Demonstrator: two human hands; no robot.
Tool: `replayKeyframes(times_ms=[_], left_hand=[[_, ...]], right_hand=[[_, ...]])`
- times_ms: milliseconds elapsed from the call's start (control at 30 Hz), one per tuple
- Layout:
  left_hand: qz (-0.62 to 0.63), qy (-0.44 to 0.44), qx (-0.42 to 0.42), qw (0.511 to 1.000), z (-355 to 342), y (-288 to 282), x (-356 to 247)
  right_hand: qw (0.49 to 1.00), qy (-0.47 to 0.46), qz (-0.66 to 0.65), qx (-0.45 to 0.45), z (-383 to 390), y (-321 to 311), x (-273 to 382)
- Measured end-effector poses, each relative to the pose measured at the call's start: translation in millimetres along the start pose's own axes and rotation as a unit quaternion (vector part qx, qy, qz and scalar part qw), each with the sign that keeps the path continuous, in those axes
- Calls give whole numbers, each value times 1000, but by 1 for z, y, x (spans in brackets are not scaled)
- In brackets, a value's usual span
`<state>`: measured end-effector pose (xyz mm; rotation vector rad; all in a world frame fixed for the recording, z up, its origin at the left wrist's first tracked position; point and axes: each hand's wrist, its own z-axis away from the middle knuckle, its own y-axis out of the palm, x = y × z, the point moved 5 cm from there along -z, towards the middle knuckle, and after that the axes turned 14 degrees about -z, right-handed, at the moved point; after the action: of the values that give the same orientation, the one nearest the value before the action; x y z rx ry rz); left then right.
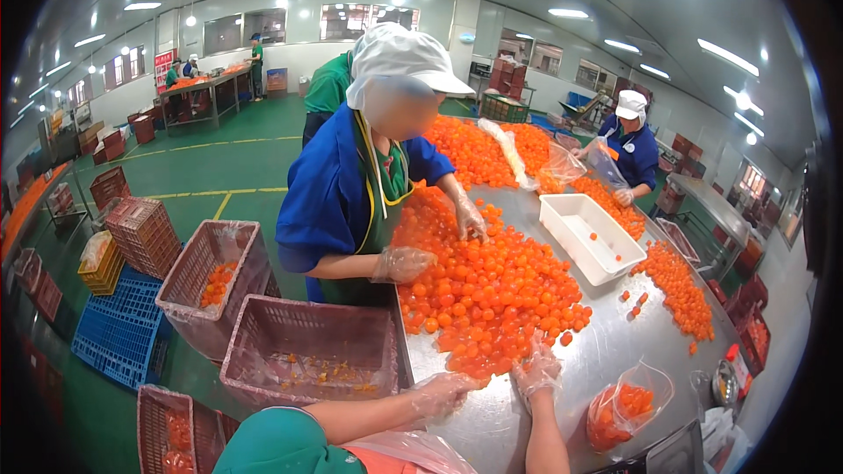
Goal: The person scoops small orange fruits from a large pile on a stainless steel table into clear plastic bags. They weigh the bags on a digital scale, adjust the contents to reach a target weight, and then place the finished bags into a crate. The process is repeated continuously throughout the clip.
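A large heap of glossy orange egg yolks (492, 290) covers the steel table (562, 404) in front of me. My left hand (443, 393), in a clear plastic glove, is at the heap's near left edge. Its fingers are drawn together with the tips against the lowest yolks, and what they hold, if anything, is hidden. Also gloved, my right hand (537, 370) rests at the near edge of the heap, fingers stretched out and touching yolks. A clear plastic bag (625, 405) partly filled with orange yolks stands to its right.
Across the left corner, a co-worker in blue (351, 184) has both gloved hands in the heap. Another person (628, 145) handles a bag at the far right. A white tray (571, 233) lies mid-table. Crates (307, 312) stand at the left; a black device (676, 452) sits near right.
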<state>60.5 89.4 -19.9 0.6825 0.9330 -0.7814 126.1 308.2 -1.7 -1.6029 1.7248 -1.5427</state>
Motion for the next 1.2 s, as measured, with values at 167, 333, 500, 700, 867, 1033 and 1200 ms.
replayKeyframes(times_ms=[167, 333, 500, 700, 867, 1033, 1200], left_hand=[[30, 2, 13, 999, -9, -4, 11], [53, -6, 24, 998, -7, -2, 5], [49, 0, 38, 998, -9, -3, 8], [56, 10, 37, 998, -7, -2, 5], [47, 8, 27, 998, -6, -1, 3], [53, 15, 33, 998, -9, -3, 9], [54, 14, 39, 998, -9, 0, 10]], right_hand=[[999, 30, -31, 13, 2, 1, 4], [999, 27, -17, 10, 4, -1, 1], [1000, 16, 2, 0, 3, -2, 8], [1000, 29, 8, 9, 2, -7, 13], [999, 31, 8, 10, 3, -2, 6], [998, 50, 9, 32, 2, -2, 9], [998, 53, -8, 31, 4, -4, 7]])
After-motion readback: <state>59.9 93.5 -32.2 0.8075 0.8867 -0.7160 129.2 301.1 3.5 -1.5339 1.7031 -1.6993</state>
